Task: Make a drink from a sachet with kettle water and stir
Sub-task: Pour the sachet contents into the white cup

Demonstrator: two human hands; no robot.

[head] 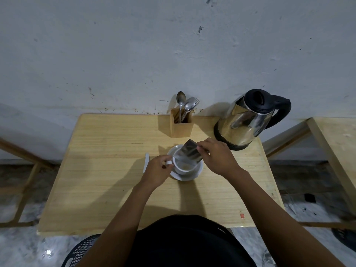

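Note:
A white cup (183, 168) stands on a white saucer (198, 169) in the middle of the wooden table (107, 182). My left hand (157, 171) grips the cup's handle. My right hand (218, 157) pinches a silvery sachet (189, 151) and tilts it over the cup, its open end pointing down into it. Light powder lies at the bottom of the cup. A steel kettle (248, 120) with a black lid and handle stands on its base at the back right.
A wooden holder (181, 125) with spoons and a fork (185, 105) stands at the back by the wall. A torn white strip (146, 162) lies left of the cup. A second wooden table (337, 143) stands to the right.

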